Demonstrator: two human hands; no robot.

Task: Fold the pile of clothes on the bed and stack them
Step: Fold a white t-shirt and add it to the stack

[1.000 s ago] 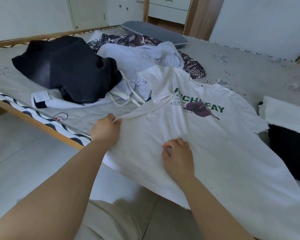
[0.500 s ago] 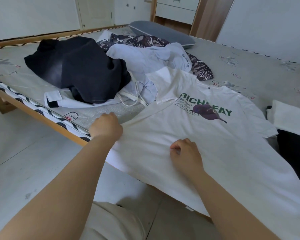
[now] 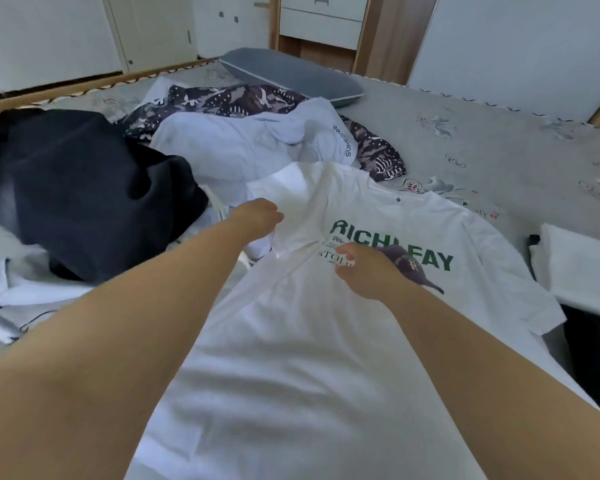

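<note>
Both hands have travelled up the white T-shirt (image 3: pixel 343 341) since a moment ago, leaving the hem near the bed's edge and arriving at the chest print, and the view has pushed in over the bed with them.

The bed (image 3: pixel 499 157) fills the scene, a grey floral cover running back to pale walls, a wooden frame and a white drawer unit (image 3: pixel 321 20). A grey pillow (image 3: pixel 291 76) lies at the far end. The T-shirt is spread face up along the near side, green lettering across the chest, its left side folded in along a long crease. To its left sits the pile: a black garment (image 3: pixel 77 192), a pale blue shirt (image 3: pixel 243 143) and a dark patterned piece (image 3: pixel 229 98) behind. On the right edge, a folded white item (image 3: pixel 582 268) rests on something dark.

Now the hands. The left hand (image 3: pixel 257 216) is curled at the folded-over sleeve by the shoulder, seemingly gripping the cloth. The right hand (image 3: pixel 364 268) sits on the print, fingers curled and pinching the fabric beside the crease.
</note>
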